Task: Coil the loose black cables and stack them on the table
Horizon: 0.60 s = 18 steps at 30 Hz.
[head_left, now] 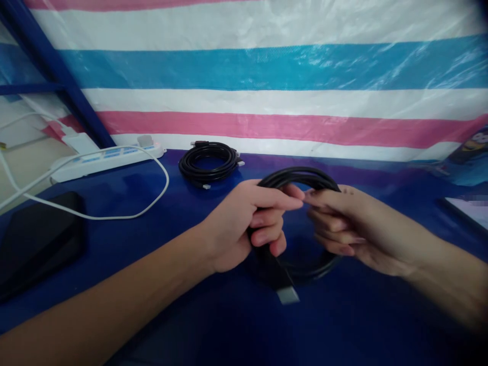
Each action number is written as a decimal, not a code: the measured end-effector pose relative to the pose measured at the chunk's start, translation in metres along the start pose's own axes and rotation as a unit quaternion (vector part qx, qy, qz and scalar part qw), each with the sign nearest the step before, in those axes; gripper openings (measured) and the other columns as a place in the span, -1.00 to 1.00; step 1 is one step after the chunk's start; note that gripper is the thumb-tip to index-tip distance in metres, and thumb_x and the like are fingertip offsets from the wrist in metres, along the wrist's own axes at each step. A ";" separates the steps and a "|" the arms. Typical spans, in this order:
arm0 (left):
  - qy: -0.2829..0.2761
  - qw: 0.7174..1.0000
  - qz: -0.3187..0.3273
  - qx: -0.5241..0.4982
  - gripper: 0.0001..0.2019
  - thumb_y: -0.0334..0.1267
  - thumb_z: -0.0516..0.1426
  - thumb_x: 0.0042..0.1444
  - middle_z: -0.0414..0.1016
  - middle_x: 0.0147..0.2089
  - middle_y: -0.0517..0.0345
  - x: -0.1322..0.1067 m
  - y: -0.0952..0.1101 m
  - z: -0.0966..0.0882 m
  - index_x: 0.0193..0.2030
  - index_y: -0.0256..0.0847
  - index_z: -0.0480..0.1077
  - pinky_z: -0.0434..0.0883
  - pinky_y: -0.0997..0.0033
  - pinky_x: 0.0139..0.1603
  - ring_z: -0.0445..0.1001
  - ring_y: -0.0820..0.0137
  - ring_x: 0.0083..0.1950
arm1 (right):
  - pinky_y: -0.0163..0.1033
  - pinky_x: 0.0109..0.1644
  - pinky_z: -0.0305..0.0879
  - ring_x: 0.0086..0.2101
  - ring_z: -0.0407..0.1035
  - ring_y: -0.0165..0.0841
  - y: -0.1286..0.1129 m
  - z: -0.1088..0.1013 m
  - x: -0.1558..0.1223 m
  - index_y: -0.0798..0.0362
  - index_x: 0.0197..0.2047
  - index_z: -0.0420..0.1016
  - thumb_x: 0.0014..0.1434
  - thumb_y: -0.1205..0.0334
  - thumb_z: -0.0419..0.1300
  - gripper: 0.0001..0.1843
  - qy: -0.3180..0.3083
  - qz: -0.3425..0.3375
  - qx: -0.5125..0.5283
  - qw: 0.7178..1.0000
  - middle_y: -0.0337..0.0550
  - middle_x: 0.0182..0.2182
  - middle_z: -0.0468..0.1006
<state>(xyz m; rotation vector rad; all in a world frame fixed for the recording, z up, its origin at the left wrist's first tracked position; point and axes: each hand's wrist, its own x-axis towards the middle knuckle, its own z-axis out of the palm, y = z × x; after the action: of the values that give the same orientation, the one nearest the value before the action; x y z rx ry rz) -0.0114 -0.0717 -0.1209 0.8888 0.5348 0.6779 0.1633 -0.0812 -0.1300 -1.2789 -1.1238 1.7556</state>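
Observation:
Between my hands a coiled black cable (301, 175) is held in a loop above the blue table. My left hand (263, 213) wraps its fingers round the left side of the coil, thumb and forefinger pointing right. A plug with a flat silver end (287, 295), looking like an HDMI connector, hangs below that hand. My right hand (339, 218) is closed round the right side of the coil, and its thumb and fingertip meet the left fingertips. Whether a strand is pinched there is too blurred to tell.
Behind the hands lies a second black coiled cable (209, 161) on the blue table (229, 315). A white power strip (110, 160) with a looping white cord (165, 178) stands back left, near a black flat object (43, 239). Striped plastic sheeting (267, 66) closes off the back.

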 end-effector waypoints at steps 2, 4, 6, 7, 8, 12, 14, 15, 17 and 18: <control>-0.020 0.998 -0.059 0.000 -0.95 -0.41 0.06 0.06 -0.19 -0.73 0.46 -0.002 0.001 0.002 -0.38 -0.24 0.33 0.03 0.70 -0.73 -0.20 0.71 -0.74 | -0.52 -0.75 -0.14 -0.77 -0.26 -0.71 -0.001 -0.003 -0.003 0.12 -0.63 -0.11 -0.10 -0.03 0.32 -0.35 -0.024 0.040 -0.019 0.999 -0.45 -0.77 -0.16; -0.001 0.997 -0.075 -0.005 -0.93 -0.41 0.05 0.07 -0.25 -0.72 0.46 -0.004 0.002 0.005 -0.39 -0.25 0.33 -0.12 0.70 -0.74 -0.29 0.71 -0.73 | -0.52 -0.75 -0.17 -0.77 -0.26 -0.71 -0.001 -0.004 -0.004 0.11 -0.62 -0.12 -0.10 -0.02 0.33 -0.35 -0.036 0.038 -0.011 0.999 -0.46 -0.76 -0.17; 0.033 0.998 -0.042 -0.018 -0.92 -0.42 0.04 0.07 -0.28 -0.71 0.45 -0.005 0.003 0.007 -0.41 -0.26 0.33 -0.16 0.68 -0.74 -0.30 0.70 -0.72 | -0.53 -0.75 -0.13 -0.77 -0.24 -0.70 0.000 -0.002 -0.002 0.12 -0.60 -0.08 -0.07 0.02 0.32 -0.40 -0.043 0.000 0.018 0.999 -0.45 -0.75 -0.16; 0.048 0.998 -0.017 -0.030 -0.91 -0.42 0.04 0.08 -0.29 -0.71 0.44 -0.006 0.004 0.008 -0.41 -0.26 0.33 -0.15 0.67 -0.74 -0.29 0.70 -0.72 | -0.53 -0.74 -0.07 -0.77 -0.22 -0.70 0.000 0.000 -0.001 0.12 -0.59 -0.06 -0.04 0.05 0.31 -0.43 -0.045 -0.025 0.036 0.998 -0.45 -0.74 -0.14; 0.062 0.997 0.009 -0.045 -0.90 -0.42 0.04 0.09 -0.30 -0.71 0.44 -0.005 0.005 0.008 -0.40 -0.26 0.34 -0.14 0.67 -0.74 -0.29 0.69 -0.72 | -0.52 -0.71 0.00 -0.77 -0.19 -0.70 0.001 0.003 0.000 0.13 -0.58 -0.03 0.00 0.07 0.29 -0.47 -0.044 -0.049 0.056 0.996 -0.44 -0.73 -0.11; 0.113 0.986 0.089 -0.088 -0.87 -0.40 0.01 0.14 -0.32 -0.71 0.41 -0.004 0.009 0.005 -0.39 -0.24 0.34 -0.09 0.65 -0.74 -0.27 0.66 -0.73 | -0.48 -0.48 0.31 -0.70 0.05 -0.67 0.008 0.015 0.003 0.13 -0.52 0.08 0.10 0.10 0.22 -0.59 -0.014 -0.111 0.126 0.986 -0.40 -0.67 0.06; 0.129 0.981 0.106 -0.098 -0.85 -0.39 0.00 0.16 -0.31 -0.71 0.41 -0.002 0.008 0.004 -0.39 -0.23 0.33 -0.07 0.64 -0.74 -0.26 0.65 -0.73 | -0.43 -0.34 0.40 -0.61 0.20 -0.62 0.011 0.022 0.003 0.12 -0.49 0.12 0.12 0.07 0.19 -0.62 -0.014 -0.122 0.151 0.981 -0.36 -0.64 0.15; 0.133 0.980 0.109 -0.104 -0.85 -0.39 -0.01 0.17 -0.31 -0.72 0.41 -0.002 0.007 0.004 -0.39 -0.23 0.33 -0.06 0.64 -0.74 -0.26 0.64 -0.74 | -0.42 -0.29 0.42 -0.60 0.23 -0.61 0.013 0.024 0.003 0.12 -0.49 0.12 0.13 0.06 0.18 -0.61 -0.015 -0.126 0.163 0.979 -0.35 -0.64 0.16; 0.131 0.979 0.103 -0.116 -0.86 -0.38 -0.01 0.17 -0.30 -0.73 0.41 0.001 0.004 0.004 -0.38 -0.23 0.32 -0.05 0.65 -0.74 -0.25 0.64 -0.74 | -0.41 -0.31 0.42 -0.66 0.16 -0.63 0.015 0.027 0.003 0.11 -0.50 0.09 0.15 0.05 0.17 -0.60 -0.012 -0.131 0.186 0.974 -0.38 -0.69 0.07; 0.126 0.980 0.094 -0.119 -0.87 -0.39 -0.01 0.16 -0.29 -0.73 0.42 0.002 0.002 0.004 -0.37 -0.22 0.32 -0.02 0.66 -0.74 -0.24 0.65 -0.74 | -0.43 -0.37 0.39 -0.71 0.06 -0.64 0.014 0.027 0.003 0.11 -0.49 0.08 0.15 0.06 0.16 -0.61 -0.007 -0.133 0.197 0.971 -0.41 -0.71 -0.01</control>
<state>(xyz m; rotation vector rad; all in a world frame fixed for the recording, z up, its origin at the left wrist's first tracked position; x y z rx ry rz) -0.0082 -0.0718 -0.1178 0.6362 0.5837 1.0144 0.1364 -0.0908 -0.1405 -0.8353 -0.8510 1.6792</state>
